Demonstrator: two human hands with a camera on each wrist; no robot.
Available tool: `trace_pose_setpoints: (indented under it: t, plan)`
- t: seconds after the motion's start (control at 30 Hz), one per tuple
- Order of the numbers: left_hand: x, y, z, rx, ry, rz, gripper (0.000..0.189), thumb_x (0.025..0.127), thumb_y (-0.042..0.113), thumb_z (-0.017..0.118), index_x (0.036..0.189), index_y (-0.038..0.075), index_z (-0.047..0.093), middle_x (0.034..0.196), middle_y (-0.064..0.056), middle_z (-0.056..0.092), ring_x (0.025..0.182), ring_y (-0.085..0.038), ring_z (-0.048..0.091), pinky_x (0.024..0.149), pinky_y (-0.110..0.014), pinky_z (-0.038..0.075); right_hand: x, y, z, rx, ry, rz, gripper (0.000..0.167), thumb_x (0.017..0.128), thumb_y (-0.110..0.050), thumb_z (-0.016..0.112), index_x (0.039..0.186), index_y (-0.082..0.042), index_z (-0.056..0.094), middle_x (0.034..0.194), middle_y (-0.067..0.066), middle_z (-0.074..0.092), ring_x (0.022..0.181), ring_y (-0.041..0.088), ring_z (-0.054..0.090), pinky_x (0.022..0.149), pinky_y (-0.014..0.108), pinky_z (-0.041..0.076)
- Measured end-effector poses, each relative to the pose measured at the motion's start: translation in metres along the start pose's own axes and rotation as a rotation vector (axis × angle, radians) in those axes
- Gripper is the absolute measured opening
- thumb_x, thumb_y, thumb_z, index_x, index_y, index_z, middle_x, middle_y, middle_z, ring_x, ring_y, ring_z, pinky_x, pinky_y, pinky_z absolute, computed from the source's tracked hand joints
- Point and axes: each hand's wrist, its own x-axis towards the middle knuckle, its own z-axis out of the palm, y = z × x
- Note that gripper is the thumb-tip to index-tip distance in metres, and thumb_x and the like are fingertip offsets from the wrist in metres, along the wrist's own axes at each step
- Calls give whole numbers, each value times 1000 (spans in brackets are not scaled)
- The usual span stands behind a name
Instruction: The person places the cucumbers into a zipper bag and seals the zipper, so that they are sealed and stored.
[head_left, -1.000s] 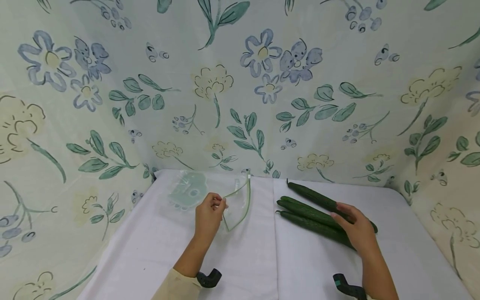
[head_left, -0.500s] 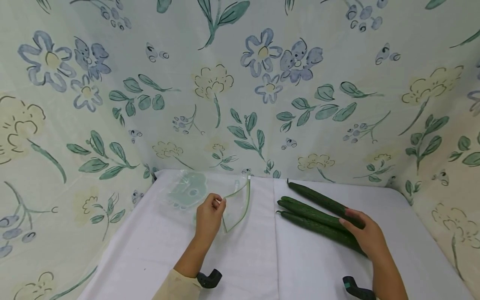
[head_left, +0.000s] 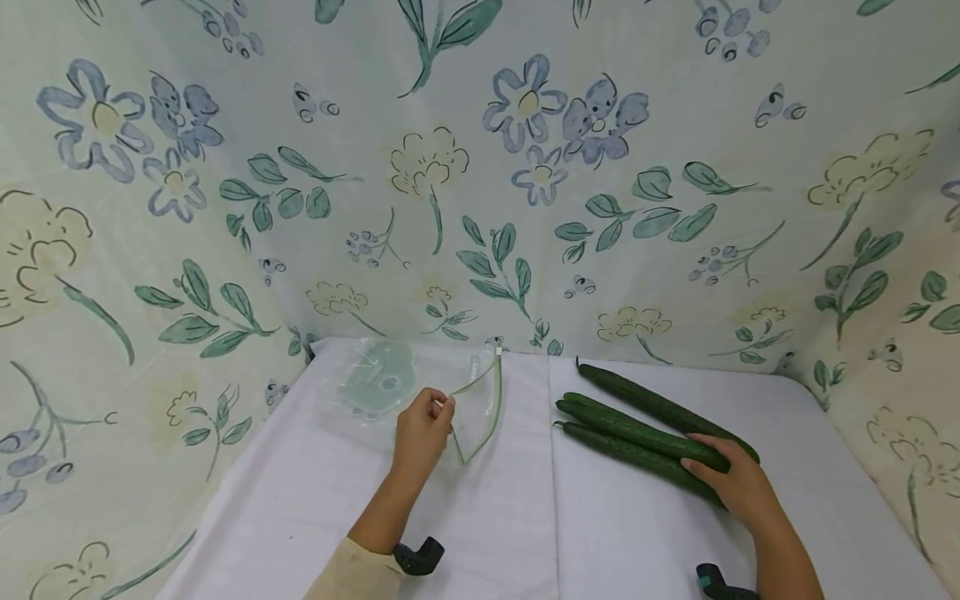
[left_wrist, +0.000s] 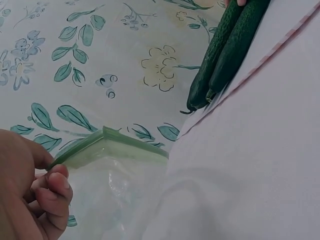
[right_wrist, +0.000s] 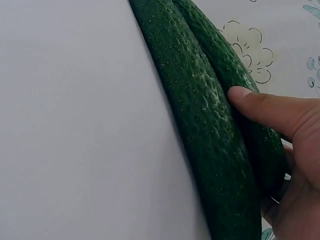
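Left grip: your left grip (head_left: 423,429) pinches the bag's rim between thumb and fingers, other fingers curled in; the left wrist view shows the pinch at the green edge.
Bag: the clear bag (head_left: 382,383) lies beyond and to the left of your left grip, with a pale green shape printed on it.
Rim: the green rim (left_wrist: 103,134) spreads into a gaping loop to the right of your left grip, facing the cucumbers.
Slider: the small white slider (head_left: 498,353) sits on the rim's far corner, beyond and right of your left grip.
Right grip: your right grip (head_left: 738,479) holds the middle cucumber near its right end, thumb on the near side and fingers round the far side.
Middle cucumber: the middle cucumber (head_left: 637,431) runs from your right grip leftward and away from you.
Near cucumber: the near cucumber (head_left: 637,459) lies alongside it, on your side, its right end just beside your right grip.
Far cucumber: the far cucumber (head_left: 652,402) lies beyond the middle one, its right end by the fingers of your right grip.
Desk: the white-clothed desk (head_left: 495,533) spreads beneath both grips.
Backdrop: the floral curtain (head_left: 450,275) hangs behind everything, beyond both grips.
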Motion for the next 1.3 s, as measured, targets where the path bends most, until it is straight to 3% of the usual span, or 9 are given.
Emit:
trace_pose_setpoints:
  t: [0.2,0.5,0.8,1.07,1.3]
  plan:
    - [0,-1,1,-16,-51,-26,13,101,20,60,95,9,62,59,-2,59,42,-13,53,38,-18,38,0,3,4,-19,63,-60,73,96,-57,58,148,-8,46,153,33,35,137,61,29,100,80,31]
    - [-1,-3,2,-26,-88,-45,17,102,24,57,94,10,62,59,-2,62,43,-16,56,40,-23,44,-6,0,7,59,140,-133,59,100,-44,61,143,-5,51,148,32,39,135,62,29,99,80,28]
    - [-1,-1,2,-53,-107,-51,23,103,23,56,95,3,64,59,-4,63,42,-17,56,39,-24,45,-12,-17,9,131,157,-108,62,100,-50,58,146,-9,49,150,28,39,136,59,34,98,77,34]
    - [-2,3,2,-89,-114,-70,23,103,23,56,89,5,62,59,-5,62,43,-18,56,39,-25,47,-15,-37,11,140,170,-134,60,99,-49,60,145,-13,51,149,23,42,134,53,39,94,72,40]
    - [-4,2,4,-102,-148,-84,28,103,23,55,96,-3,63,60,-6,62,43,-17,57,39,-27,51,-14,-51,18,144,158,-190,56,98,-45,62,143,-12,54,143,17,48,131,44,46,95,65,44]
